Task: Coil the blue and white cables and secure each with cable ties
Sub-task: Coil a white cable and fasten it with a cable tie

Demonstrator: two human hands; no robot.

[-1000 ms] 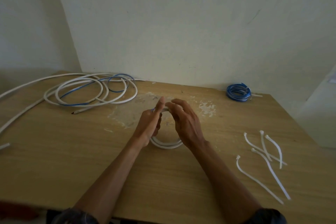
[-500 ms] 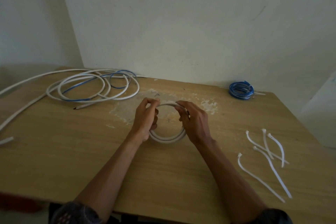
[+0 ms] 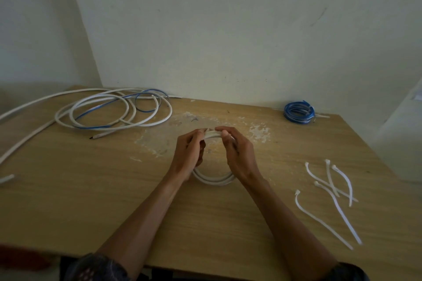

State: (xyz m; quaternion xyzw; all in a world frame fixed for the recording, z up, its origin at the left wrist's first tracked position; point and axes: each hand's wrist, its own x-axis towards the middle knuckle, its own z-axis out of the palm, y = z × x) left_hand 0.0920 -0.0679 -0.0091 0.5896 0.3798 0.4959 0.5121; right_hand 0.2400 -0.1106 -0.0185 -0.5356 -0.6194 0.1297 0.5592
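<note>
White coil (image 3: 213,180), small, a few turns, at mid-desk. Far arc held up and pinched from both sides. Near arc low between the wrists, on or just above the desk (image 3: 68,189); cannot tell which. Left grip (image 3: 187,155) clamped on the coil's far-left top, thumb and fingertips curled round the stacked turns. Right grip (image 3: 238,155) clamped likewise on the far-right top, just beside the left, with a short bare stretch of cable between. No tie visible on this coil.

Judged light, smooth-jacketed and springy: fairly stiff, likely to fan open if let go. Best held where all turns lie stacked, pinched together across the bundle, not by a single strand. One grip probably needed on that spot while fetching a tie.

Ties (image 3: 335,191), five loose white ones, to the right, well apart from the coil, on the right grip's side. Blue coil (image 3: 298,113), tight and compact, at the far right of the desk near the wall, with a thin white tail sticking out, probably a tie. Loose cables (image 3: 114,109), white and blue, in wide overlapping loops at far left, trailing off the left edge. Pale scuffed patch (image 3: 258,132) on the wood just beyond the grips.
</note>
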